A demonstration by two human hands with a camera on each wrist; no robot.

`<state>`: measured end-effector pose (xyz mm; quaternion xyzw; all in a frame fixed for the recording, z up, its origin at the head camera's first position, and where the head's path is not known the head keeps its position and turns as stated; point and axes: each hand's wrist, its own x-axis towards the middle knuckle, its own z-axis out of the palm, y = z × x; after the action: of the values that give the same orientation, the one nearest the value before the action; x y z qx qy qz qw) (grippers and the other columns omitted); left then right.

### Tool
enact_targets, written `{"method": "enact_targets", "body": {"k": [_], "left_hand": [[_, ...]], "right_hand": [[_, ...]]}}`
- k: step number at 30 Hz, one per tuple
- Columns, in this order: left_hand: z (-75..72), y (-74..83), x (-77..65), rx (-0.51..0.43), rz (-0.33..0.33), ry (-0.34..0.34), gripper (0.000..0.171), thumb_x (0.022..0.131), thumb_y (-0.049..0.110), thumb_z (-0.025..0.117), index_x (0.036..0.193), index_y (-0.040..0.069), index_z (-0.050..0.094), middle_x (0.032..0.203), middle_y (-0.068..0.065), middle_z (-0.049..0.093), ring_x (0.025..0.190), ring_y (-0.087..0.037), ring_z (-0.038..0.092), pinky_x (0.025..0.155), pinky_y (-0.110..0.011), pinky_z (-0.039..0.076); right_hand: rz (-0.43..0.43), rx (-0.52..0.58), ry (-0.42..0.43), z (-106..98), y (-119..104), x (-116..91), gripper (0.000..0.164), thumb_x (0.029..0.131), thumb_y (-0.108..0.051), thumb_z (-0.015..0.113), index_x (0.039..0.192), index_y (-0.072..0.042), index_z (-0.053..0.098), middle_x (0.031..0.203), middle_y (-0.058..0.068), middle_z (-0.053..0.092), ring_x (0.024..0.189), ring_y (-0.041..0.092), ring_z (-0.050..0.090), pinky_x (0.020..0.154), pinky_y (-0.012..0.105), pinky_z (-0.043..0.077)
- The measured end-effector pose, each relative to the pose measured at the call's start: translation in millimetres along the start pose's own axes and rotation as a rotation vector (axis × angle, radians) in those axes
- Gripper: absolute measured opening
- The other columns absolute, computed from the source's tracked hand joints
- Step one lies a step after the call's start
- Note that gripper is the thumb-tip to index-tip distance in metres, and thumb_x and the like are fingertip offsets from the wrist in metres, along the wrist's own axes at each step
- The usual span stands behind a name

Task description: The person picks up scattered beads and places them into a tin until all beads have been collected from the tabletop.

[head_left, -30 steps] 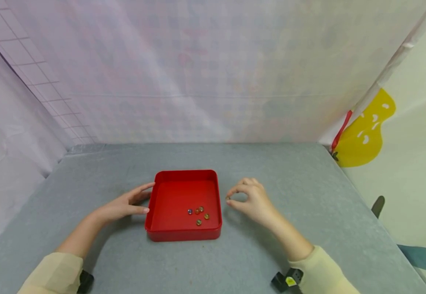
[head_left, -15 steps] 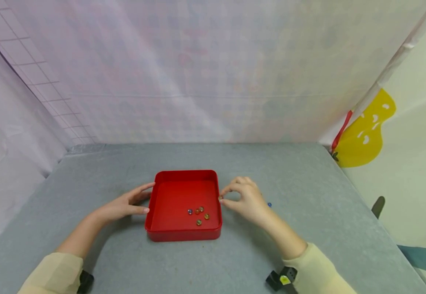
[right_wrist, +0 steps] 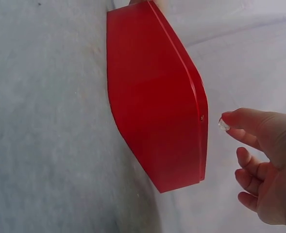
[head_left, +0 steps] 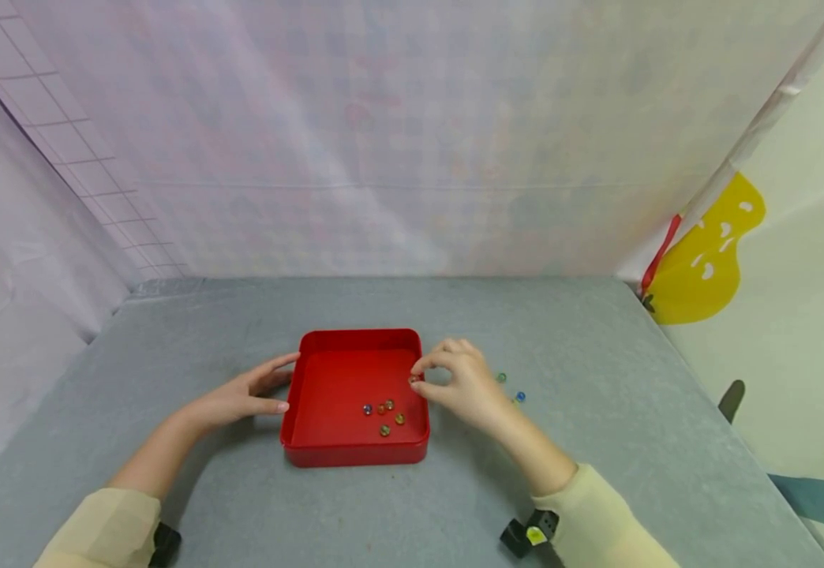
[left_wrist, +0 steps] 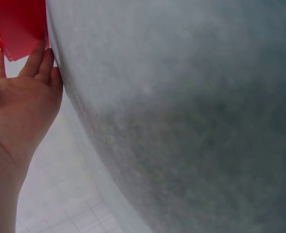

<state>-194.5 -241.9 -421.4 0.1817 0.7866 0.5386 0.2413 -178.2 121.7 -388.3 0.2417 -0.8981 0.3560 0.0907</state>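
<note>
A square red tray (head_left: 355,456) lies on the grey table, with several small glass marbles (head_left: 384,431) loose on its floor toward the near right. My left hand (head_left: 245,394) rests its straight fingertips and thumb against the tray's left side; the left wrist view shows the fingers (left_wrist: 35,60) at the red wall. Just over the tray's right rim, my right hand (head_left: 462,386) pinches a clear marble (right_wrist: 224,124) between thumb and forefinger. Its other fingers are loosely curled in the right wrist view.
Right of the right hand, a green marble (head_left: 501,378) and a blue marble (head_left: 521,397) lie on the table (head_left: 561,331). A pale curtain (head_left: 412,158) hangs behind the table, and a patterned cloth (head_left: 795,331) borders its right side.
My right hand has moved left with the pinched marble, from beside the tray to over its right rim. Marbles behind that hand have come into view. The left hand has stayed still.
</note>
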Motion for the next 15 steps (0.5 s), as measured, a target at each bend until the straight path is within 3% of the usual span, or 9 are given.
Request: {"method": "enact_targets", "body": {"k": [10, 15], "left_hand": [[0.2, 1.0, 0.1, 0.002, -0.008, 0.000, 0.077, 0.092, 0.017, 0.065, 0.154, 0.015, 0.019, 0.153, -0.022, 0.022, 0.139, -0.042, 0.020, 0.100, -0.058, 0.033], [0.3, 0.7, -0.1, 0.000, 0.003, -0.006, 0.077, 0.092, 0.017, 0.064, 0.154, 0.015, 0.018, 0.153, -0.022, 0.022, 0.139, -0.042, 0.020, 0.100, -0.058, 0.034]], "right_hand": [[-0.016, -0.002, -0.002, 9.9, -2.2, 5.8, 0.012, 0.080, -0.019, 0.079, 0.090, -0.019, 0.073, 0.092, 0.002, 0.061, 0.092, 0.015, 0.048, 0.081, 0.039, 0.040], [-0.015, -0.001, -0.005, 13.9, -3.4, 7.9, 0.013, 0.080, -0.019, 0.080, 0.091, -0.020, 0.073, 0.091, -0.003, 0.060, 0.092, 0.015, 0.048, 0.081, 0.039, 0.041]]}}
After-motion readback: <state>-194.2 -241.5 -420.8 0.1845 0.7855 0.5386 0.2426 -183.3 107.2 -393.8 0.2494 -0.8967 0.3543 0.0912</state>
